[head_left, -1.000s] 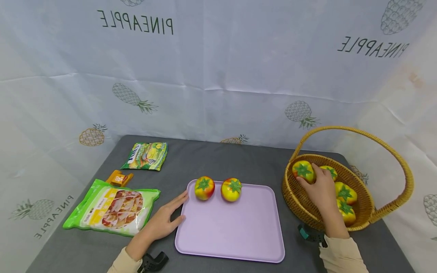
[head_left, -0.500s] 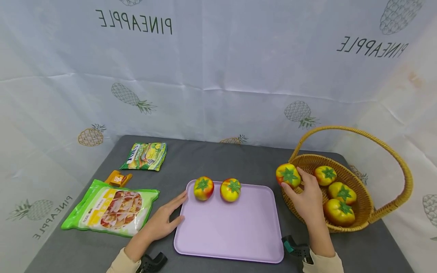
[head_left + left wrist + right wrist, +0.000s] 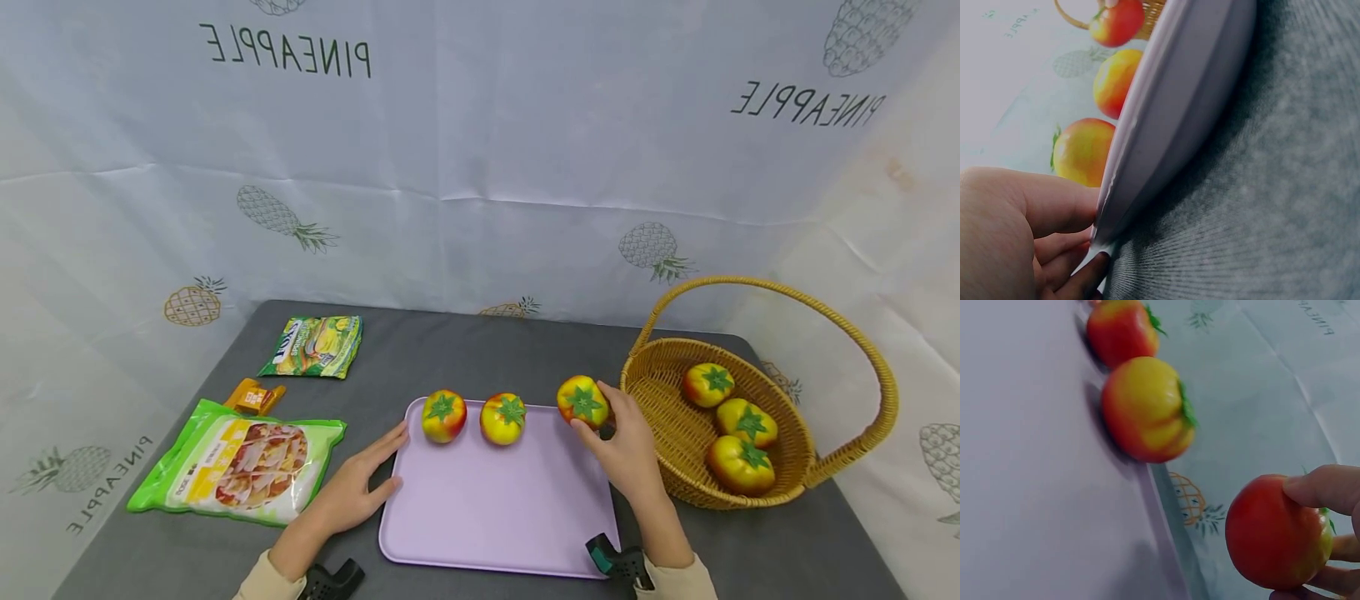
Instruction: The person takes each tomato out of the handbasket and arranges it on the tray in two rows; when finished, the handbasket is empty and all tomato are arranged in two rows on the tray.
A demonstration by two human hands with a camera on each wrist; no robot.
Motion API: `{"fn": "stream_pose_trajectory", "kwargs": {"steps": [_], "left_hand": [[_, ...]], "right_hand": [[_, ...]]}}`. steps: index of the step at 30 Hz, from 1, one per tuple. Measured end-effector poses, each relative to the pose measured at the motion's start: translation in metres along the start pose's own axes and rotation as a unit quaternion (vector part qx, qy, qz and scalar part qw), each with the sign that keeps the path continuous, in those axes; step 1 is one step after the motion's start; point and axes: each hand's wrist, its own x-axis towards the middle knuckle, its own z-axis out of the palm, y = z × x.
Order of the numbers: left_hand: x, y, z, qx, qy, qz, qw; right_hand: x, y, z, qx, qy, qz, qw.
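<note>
My right hand (image 3: 630, 446) grips a red and yellow tomato (image 3: 582, 402) with a green leaf star, over the back right corner of the lilac tray (image 3: 498, 508). In the right wrist view, thumb and fingers curl round that tomato, apart from the tray surface. Two similar tomatoes, one at the back left (image 3: 444, 416) and one in the back middle (image 3: 502, 419), rest on the tray. My left hand (image 3: 348, 493) touches the tray's left edge, its fingers mostly straight. The left wrist view shows a digit against the rim.
A wicker basket (image 3: 663, 408) with a tall handle stands at the right, holding 3 tomatoes (image 3: 740, 467). On the left lie a large green food bag (image 3: 247, 467), a small orange packet (image 3: 255, 397) and a green-yellow packet (image 3: 315, 346). A pineapple-print cloth hangs behind the table.
My right hand has lifted the tomato out of the basket and carried it left, to above the tray's back right corner. The left hand has stayed at the tray's left edge.
</note>
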Motion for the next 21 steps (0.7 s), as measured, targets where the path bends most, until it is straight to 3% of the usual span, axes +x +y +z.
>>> {"fn": "stream_pose_trajectory", "kwargs": {"steps": [10, 21], "left_hand": [[-0.001, -0.001, -0.001, 0.002, -0.006, 0.008, 0.9999], [0.0, 0.0, -0.001, 0.007, -0.006, -0.008, 0.9999]], "right_hand": [[-0.004, 0.003, 0.028, -0.002, -0.068, 0.044, 0.9967], [-0.001, 0.001, 0.034, -0.002, -0.101, 0.058, 0.9932]]}}
